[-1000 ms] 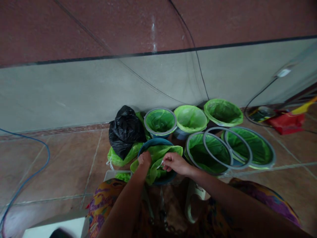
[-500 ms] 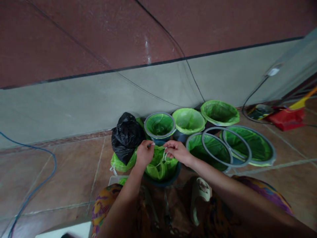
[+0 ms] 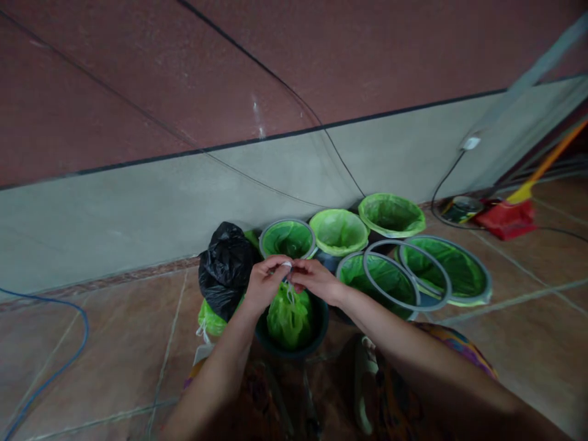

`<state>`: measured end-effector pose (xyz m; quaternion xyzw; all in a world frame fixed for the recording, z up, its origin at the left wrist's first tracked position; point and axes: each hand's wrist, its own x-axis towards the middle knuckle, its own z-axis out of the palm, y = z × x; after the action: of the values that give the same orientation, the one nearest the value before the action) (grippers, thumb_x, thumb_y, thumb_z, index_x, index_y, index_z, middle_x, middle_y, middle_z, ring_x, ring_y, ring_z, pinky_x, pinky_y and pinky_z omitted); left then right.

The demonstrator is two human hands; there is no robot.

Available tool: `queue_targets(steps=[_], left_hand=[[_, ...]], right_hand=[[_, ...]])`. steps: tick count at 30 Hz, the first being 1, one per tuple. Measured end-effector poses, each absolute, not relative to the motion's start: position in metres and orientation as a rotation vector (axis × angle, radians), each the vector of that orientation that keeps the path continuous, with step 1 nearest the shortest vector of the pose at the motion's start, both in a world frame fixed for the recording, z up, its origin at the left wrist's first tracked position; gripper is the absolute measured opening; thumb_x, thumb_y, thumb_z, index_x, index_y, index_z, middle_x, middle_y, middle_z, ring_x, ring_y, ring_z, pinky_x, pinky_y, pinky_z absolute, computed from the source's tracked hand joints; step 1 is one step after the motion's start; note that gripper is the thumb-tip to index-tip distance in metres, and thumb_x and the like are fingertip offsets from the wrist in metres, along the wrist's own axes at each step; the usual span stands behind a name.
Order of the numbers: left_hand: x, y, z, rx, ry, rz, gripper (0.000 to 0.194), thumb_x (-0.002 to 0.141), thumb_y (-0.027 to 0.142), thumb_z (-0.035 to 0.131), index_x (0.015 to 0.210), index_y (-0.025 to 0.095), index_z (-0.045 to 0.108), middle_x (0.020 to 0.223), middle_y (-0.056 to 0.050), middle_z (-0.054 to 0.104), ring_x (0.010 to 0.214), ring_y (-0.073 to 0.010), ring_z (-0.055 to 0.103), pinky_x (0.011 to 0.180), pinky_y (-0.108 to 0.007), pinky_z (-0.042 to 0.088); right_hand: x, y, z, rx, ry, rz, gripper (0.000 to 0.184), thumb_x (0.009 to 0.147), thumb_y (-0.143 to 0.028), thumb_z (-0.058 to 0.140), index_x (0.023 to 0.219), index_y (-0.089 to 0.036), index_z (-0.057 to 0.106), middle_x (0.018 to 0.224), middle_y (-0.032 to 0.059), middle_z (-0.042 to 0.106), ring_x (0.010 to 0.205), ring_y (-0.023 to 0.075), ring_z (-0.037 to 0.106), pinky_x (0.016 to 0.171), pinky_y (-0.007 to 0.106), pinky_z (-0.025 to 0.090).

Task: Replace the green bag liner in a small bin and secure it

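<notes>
A green drawstring trash bag (image 3: 290, 318), its neck gathered and narrow, hangs inside a dark round bin (image 3: 321, 337) between my feet. My left hand (image 3: 267, 280) pinches the white drawstring (image 3: 287, 264) at the top of the bag. Close against it, my right hand (image 3: 315, 278) grips the drawstring too, its fingertips meeting the left ones. A white loop dangles just below my fingers. To the left, a black plastic bag (image 3: 226, 266) rests on another tied green bag (image 3: 211, 320).
Several bins with green liners, one a pale green-lined bin (image 3: 339, 229), stand along the wall. A loose grey ring (image 3: 448, 288) lies across two bins at right. Farther right are a red dustpan (image 3: 508, 219) and a black cable. A blue cable (image 3: 85, 334) crosses the left floor.
My hands have come together, and the green bag's mouth has gone from spread open to gathered and pulled in from the bin's rim. The view has shifted slightly right.
</notes>
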<state>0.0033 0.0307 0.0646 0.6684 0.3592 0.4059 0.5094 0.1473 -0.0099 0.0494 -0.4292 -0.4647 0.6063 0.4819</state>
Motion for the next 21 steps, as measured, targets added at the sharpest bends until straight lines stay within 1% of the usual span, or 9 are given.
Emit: queue_targets(steps=[3,6,8,9,12,14,16,19,21], left_hand=[[0.005,0.039,0.053,1.584,0.85,1.002,0.017,0.078,0.029,0.063,0.081,0.017,0.074,0.095,-0.005,0.069,0.093,-0.0164,0.062,0.087,-0.029,0.047],[0.007,0.048,0.054,1.658,0.831,1.029,0.017,0.078,0.029,0.064,0.083,0.018,0.076,0.104,-0.007,0.067,0.103,-0.0186,0.059,0.093,-0.031,0.046],[0.01,0.05,0.059,1.709,0.803,1.019,0.017,0.079,0.029,0.063,0.083,0.019,0.077,0.107,-0.008,0.066,0.106,-0.0196,0.058,0.094,-0.032,0.045],[0.013,0.05,0.061,1.727,0.784,1.0,0.017,0.079,0.028,0.063,0.083,0.019,0.077,0.107,-0.009,0.066,0.106,-0.02,0.058,0.094,-0.033,0.045],[0.02,0.046,0.065,1.726,0.732,0.927,0.017,0.079,0.028,0.063,0.083,0.019,0.077,0.104,-0.009,0.067,0.102,-0.02,0.06,0.092,-0.032,0.046],[0.024,0.044,0.065,1.675,0.732,0.898,0.018,0.078,0.027,0.063,0.084,0.017,0.077,0.099,-0.008,0.069,0.099,-0.0198,0.061,0.091,-0.032,0.045],[0.024,0.047,0.061,1.556,0.774,0.863,0.022,0.077,0.028,0.063,0.092,0.017,0.075,0.098,-0.007,0.07,0.097,-0.0198,0.062,0.088,-0.031,0.045],[0.016,0.055,0.046,1.287,0.757,0.737,0.042,0.076,0.028,0.058,0.115,0.017,0.065,0.102,-0.007,0.07,0.091,-0.0187,0.062,0.082,-0.03,0.045],[0.01,0.058,0.031,1.206,0.69,0.605,0.045,0.074,0.027,0.054,0.116,0.015,0.064,0.099,-0.007,0.069,0.086,-0.0176,0.061,0.08,-0.03,0.045]], right_hand=[[0.147,-0.008,0.046,-1.124,-1.191,1.399,0.025,0.078,-0.039,0.06,0.068,-0.017,0.055,0.049,-0.0078,0.044,0.045,0.0062,0.04,0.046,0.021,0.034],[0.148,-0.008,0.043,-1.161,-1.219,1.406,0.019,0.077,-0.035,0.062,0.082,-0.018,0.057,0.049,-0.009,0.044,0.043,0.0067,0.039,0.045,0.021,0.032],[0.146,-0.009,0.038,-1.191,-1.234,1.406,0.024,0.075,-0.03,0.065,0.094,-0.019,0.056,0.05,-0.0099,0.045,0.042,0.0068,0.039,0.043,0.02,0.03],[0.143,-0.009,0.033,-1.204,-1.243,1.409,0.024,0.074,-0.028,0.065,0.094,-0.019,0.055,0.05,-0.01,0.045,0.042,0.0067,0.038,0.042,0.02,0.03],[0.128,-0.01,0.019,-1.235,-1.27,1.481,0.013,0.077,-0.029,0.061,0.075,-0.019,0.052,0.047,-0.0082,0.042,0.04,0.0065,0.036,0.039,0.02,0.028],[0.119,-0.011,0.012,-1.272,-1.272,1.53,0.02,0.081,-0.032,0.056,0.066,-0.019,0.05,0.046,-0.0061,0.043,0.038,0.0064,0.036,0.038,0.021,0.028],[0.117,-0.011,0.013,-1.286,-1.243,1.556,0.025,0.083,-0.037,0.053,0.066,-0.019,0.052,0.047,-0.0051,0.045,0.038,0.0063,0.036,0.037,0.02,0.028],[0.129,-0.009,0.023,-1.206,-1.148,1.571,0.031,0.083,-0.048,0.054,0.074,-0.018,0.055,0.046,-0.0067,0.042,0.038,0.0057,0.033,0.037,0.02,0.027],[0.142,-0.007,0.031,-1.139,-1.076,1.589,0.037,0.079,-0.054,0.056,0.076,-0.018,0.056,0.046,-0.0078,0.04,0.038,0.0053,0.032,0.037,0.02,0.027]])
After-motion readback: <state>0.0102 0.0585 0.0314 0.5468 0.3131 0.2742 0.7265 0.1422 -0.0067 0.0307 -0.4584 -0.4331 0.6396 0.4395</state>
